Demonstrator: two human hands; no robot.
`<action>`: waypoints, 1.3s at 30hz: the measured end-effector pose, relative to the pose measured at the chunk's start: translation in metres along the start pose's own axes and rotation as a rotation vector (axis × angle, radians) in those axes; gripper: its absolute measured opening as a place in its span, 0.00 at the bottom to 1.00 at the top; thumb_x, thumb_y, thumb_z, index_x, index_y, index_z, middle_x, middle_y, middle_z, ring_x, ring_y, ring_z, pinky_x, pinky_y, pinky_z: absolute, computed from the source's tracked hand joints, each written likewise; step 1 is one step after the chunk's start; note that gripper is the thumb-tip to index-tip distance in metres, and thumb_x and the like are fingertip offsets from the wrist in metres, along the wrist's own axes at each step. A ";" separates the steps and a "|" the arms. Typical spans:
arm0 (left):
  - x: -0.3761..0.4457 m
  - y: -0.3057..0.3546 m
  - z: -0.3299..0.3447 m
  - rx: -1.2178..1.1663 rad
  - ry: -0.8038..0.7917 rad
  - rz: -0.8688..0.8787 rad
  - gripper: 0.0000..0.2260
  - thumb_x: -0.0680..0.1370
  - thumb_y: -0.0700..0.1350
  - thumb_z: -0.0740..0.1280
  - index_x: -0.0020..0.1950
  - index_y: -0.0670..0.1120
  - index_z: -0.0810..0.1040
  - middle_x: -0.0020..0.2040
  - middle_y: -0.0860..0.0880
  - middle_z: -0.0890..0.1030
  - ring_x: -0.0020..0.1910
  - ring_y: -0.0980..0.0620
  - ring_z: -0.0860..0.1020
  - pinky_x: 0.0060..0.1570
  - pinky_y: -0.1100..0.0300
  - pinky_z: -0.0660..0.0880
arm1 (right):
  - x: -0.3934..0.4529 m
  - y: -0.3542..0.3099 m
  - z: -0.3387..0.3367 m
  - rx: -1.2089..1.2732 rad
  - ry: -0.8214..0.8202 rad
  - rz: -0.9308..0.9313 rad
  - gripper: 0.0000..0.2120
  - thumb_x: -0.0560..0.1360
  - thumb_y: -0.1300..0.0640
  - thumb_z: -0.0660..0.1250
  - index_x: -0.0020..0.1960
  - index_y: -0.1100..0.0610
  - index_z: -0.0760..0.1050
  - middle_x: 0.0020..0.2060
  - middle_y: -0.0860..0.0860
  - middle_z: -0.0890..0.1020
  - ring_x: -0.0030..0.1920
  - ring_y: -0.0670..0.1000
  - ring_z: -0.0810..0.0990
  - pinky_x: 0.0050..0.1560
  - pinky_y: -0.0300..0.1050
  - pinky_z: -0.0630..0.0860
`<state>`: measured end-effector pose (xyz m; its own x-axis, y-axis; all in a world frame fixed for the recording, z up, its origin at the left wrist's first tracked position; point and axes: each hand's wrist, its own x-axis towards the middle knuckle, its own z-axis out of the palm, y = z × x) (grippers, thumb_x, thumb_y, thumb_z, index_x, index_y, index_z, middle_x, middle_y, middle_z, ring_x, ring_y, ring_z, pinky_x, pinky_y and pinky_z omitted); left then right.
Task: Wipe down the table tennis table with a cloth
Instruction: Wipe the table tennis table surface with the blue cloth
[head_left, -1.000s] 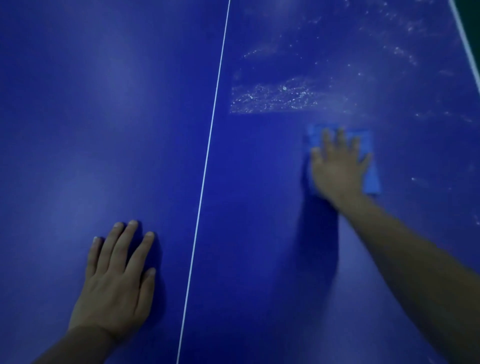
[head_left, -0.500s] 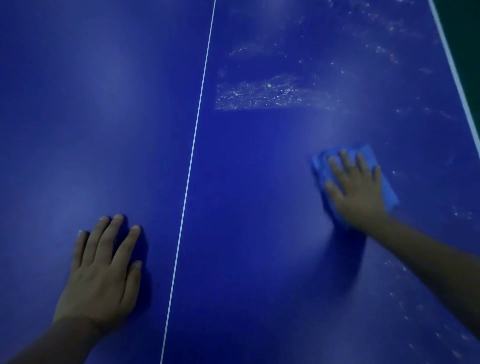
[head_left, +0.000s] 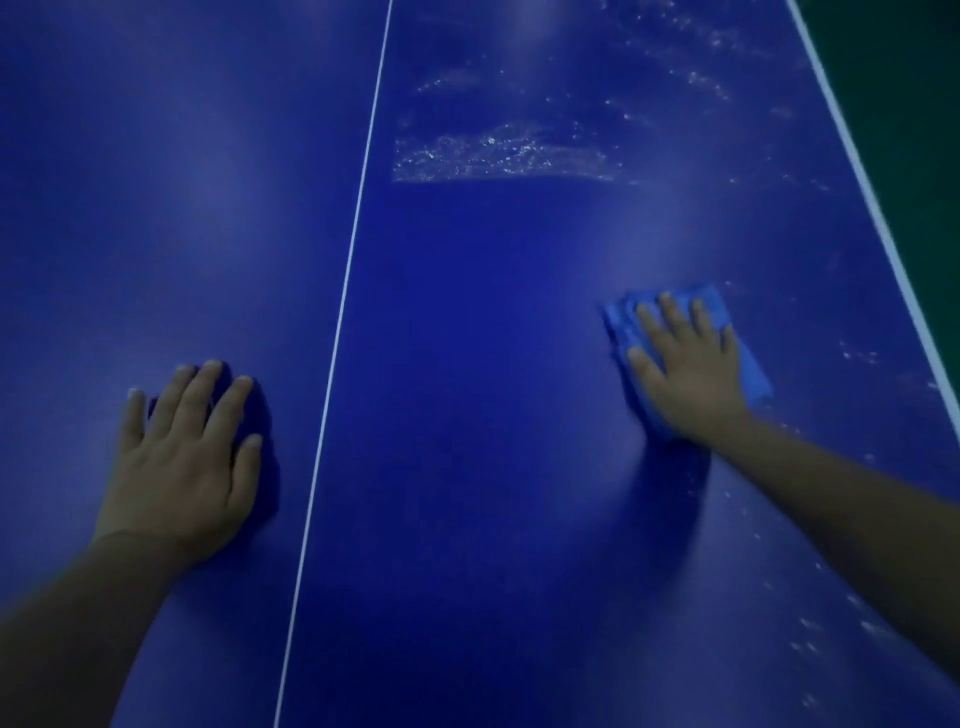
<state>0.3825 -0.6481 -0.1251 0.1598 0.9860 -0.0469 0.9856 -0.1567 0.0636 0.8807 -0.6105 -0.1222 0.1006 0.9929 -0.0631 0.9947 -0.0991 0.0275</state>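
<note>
Rightward slid cloth (head_left: 750, 371) — flat right hand (head_left: 691, 369) pressing, nearer table (head_left: 467, 364) sideline (head_left: 883, 228).

Dark blue table tennis counter (head_left: 467, 364), matte top, thin white centre line (head_left: 347, 270) lengthwise, white edge line (head_left: 878, 218) at right. Pale speckled residue patch (head_left: 498, 156) at far right half. Folded light blue cloth (head_left: 748, 364) flat on right half; left hand (head_left: 182, 467) flat on left half, right hand (head_left: 691, 364) pressing on cloth.
</note>
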 end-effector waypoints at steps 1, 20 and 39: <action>-0.002 0.002 -0.001 0.012 0.013 -0.013 0.30 0.79 0.55 0.49 0.75 0.39 0.66 0.76 0.37 0.65 0.76 0.37 0.59 0.75 0.49 0.39 | -0.044 -0.006 0.004 0.006 0.010 -0.042 0.33 0.77 0.37 0.48 0.77 0.51 0.64 0.77 0.53 0.64 0.77 0.62 0.60 0.71 0.69 0.58; -0.200 0.084 0.012 -0.224 -0.066 0.299 0.27 0.84 0.56 0.46 0.74 0.44 0.70 0.77 0.40 0.64 0.79 0.40 0.56 0.78 0.45 0.45 | -0.334 -0.056 0.028 0.080 -0.063 0.022 0.28 0.82 0.35 0.44 0.80 0.43 0.54 0.80 0.48 0.56 0.80 0.57 0.51 0.75 0.66 0.48; -0.201 0.088 0.015 -0.275 -0.040 0.267 0.26 0.80 0.51 0.51 0.72 0.39 0.73 0.74 0.37 0.66 0.76 0.37 0.59 0.76 0.44 0.51 | -0.328 0.041 0.029 0.028 -0.122 0.355 0.30 0.81 0.34 0.42 0.80 0.42 0.49 0.81 0.45 0.50 0.80 0.55 0.47 0.77 0.66 0.46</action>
<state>0.4381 -0.8614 -0.1249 0.4165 0.9086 -0.0310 0.8581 -0.3817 0.3433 0.8894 -0.9423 -0.1290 0.4396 0.8813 -0.1733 0.8974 -0.4393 0.0418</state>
